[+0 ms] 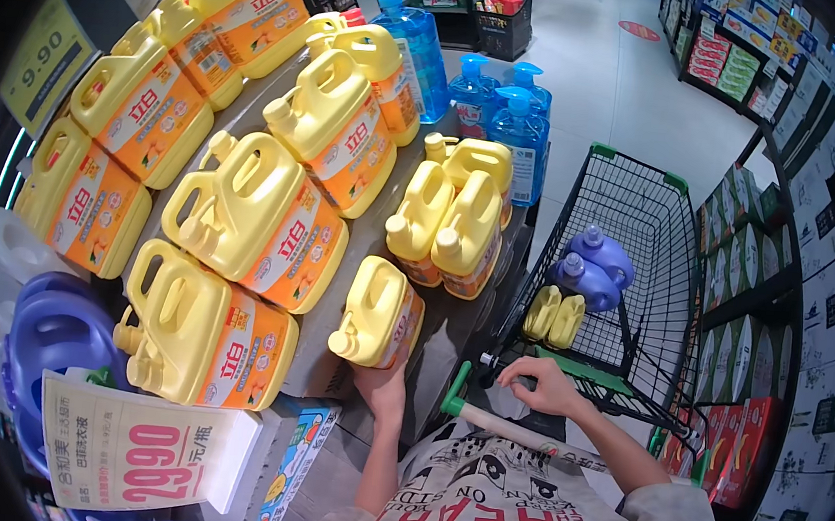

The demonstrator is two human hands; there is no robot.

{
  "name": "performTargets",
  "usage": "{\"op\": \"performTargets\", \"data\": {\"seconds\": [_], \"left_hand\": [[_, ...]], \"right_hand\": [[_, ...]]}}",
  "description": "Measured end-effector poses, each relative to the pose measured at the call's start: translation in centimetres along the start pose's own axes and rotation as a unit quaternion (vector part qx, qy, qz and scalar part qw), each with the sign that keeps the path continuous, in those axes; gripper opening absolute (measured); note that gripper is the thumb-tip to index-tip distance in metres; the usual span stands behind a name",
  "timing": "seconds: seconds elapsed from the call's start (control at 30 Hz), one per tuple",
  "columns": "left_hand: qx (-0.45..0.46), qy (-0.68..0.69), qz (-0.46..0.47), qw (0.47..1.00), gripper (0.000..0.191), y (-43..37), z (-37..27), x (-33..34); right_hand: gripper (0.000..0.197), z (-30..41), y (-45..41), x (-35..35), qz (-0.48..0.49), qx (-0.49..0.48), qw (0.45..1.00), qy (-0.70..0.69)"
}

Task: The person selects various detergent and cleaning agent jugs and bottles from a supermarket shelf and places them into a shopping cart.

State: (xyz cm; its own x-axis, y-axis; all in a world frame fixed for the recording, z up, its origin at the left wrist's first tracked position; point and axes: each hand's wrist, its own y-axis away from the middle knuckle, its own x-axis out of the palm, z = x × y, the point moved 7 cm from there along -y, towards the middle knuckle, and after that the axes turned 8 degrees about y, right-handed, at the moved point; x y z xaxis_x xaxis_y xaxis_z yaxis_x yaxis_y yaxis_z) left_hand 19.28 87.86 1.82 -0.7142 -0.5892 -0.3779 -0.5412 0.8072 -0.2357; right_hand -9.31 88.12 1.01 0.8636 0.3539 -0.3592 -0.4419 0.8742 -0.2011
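My left hand [384,385] is around the lower part of a yellow detergent jug [375,309] with an orange label, at the near end of the display's lower step. Whether the jug rests on the shelf, I cannot tell. My right hand [543,384], fingers curled and holding nothing visible, hovers by the handle [514,429] of a shopping cart [637,206]. In the cart are two purple bottles [597,270] and two small yellow jugs [554,317]. Several more yellow jugs [263,223] stand in rows on the stepped display, with three beyond the held one.
Blue pump bottles [520,135] stand at the display's far end. Purple bottles [62,347] and a price sign [135,452] are at the near left. Shelves with green and red boxes [743,360] run along the cart's right side. A black basket [503,31] stands farther up the aisle.
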Motion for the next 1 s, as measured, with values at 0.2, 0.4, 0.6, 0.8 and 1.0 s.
{"op": "performTargets", "data": {"seconds": [0.2,0.4,0.6,0.8,1.0], "left_hand": [[-0.084,-0.246,0.023,0.965,0.069,-0.7,-2.2,-0.2],[-0.126,-0.334,0.037,0.933,0.06,-1.0,-3.1,0.5],[-0.095,-0.32,0.014,0.943,0.065,-1.5,-1.9,0.9],[-0.067,-0.269,0.018,0.96,0.055,-1.8,-2.0,1.6],[-0.058,-0.173,0.027,0.983,0.055,-2.0,0.5,1.1]], "right_hand": [[0.014,-1.4,1.3,-0.1,-0.029,0.04,0.999,-0.023],[0.016,-2.1,0.9,-0.6,0.005,0.093,0.995,-0.045],[0.014,-4.4,-1.0,-8.7,0.004,0.137,0.991,0.011],[0.015,-27.8,3.1,-12.6,-0.236,0.404,0.879,-0.095],[0.037,-34.4,5.2,-5.8,-0.155,0.586,0.776,-0.172]]}}
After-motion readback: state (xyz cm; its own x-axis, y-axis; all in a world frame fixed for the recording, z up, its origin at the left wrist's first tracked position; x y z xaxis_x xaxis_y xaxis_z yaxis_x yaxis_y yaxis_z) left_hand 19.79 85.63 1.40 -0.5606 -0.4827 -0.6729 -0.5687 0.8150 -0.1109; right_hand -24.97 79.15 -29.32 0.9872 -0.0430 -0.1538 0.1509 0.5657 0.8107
